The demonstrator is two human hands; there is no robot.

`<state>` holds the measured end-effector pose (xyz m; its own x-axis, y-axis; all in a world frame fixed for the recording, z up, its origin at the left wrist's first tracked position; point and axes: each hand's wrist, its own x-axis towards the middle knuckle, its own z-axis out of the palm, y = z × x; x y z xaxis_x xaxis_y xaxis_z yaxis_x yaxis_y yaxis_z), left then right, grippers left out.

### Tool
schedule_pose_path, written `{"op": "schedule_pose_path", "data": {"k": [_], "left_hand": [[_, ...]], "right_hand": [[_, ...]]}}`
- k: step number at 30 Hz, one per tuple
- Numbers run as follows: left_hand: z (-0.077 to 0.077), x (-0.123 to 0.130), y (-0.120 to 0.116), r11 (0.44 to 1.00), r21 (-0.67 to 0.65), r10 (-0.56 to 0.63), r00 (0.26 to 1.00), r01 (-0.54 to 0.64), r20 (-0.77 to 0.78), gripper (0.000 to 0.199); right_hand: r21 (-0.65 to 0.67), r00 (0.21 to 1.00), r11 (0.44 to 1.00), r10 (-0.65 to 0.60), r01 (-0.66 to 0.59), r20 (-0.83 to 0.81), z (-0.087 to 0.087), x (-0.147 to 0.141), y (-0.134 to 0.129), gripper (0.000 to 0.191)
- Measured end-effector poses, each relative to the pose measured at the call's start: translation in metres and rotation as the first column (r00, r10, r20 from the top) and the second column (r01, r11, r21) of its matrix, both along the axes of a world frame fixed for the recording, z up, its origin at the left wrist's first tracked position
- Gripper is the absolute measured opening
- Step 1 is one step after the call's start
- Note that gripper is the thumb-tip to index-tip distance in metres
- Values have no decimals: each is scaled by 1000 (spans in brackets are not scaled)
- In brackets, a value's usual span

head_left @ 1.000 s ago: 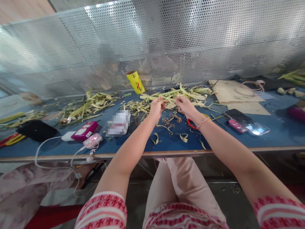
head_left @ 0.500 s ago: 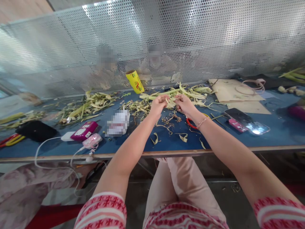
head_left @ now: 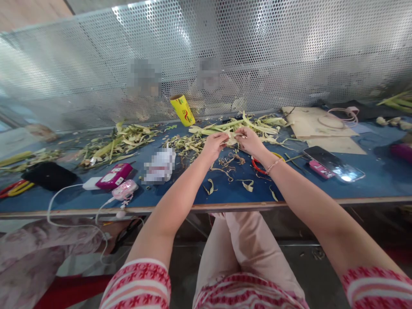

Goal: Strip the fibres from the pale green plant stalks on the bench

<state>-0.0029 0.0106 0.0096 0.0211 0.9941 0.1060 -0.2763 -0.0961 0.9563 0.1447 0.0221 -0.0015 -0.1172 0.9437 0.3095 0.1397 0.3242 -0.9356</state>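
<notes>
Left hand (head_left: 215, 143) and right hand (head_left: 247, 140): fingers pinched on a pale leaf (head_left: 231, 138) between them, above mid-tabletop (head_left: 225, 200), back from the front edge. Long axis apparently hand to hand, roughly parallel to that edge; tip direction unclear. Leaf pile (head_left: 262, 125) behind, toward the back edge.

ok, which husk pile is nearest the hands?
The middle pile, by the yellow tube: left hand and right hand are right at it. The other piles lie well off to either side.
</notes>
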Motion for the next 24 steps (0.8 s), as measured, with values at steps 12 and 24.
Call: {"op": "schedule_pose_path", "data": {"k": [12,24], "left_hand": [[2,1,-2,999,-10,34,999,-33,29,29],[-6,2,3,1000,-5,-8,1000,8,7,15]], "right_hand": [[402,913,914,-114,-59,392,2,2,-8,40],[589,860,805,-254,-65,442,7,3,-15,42]]}}
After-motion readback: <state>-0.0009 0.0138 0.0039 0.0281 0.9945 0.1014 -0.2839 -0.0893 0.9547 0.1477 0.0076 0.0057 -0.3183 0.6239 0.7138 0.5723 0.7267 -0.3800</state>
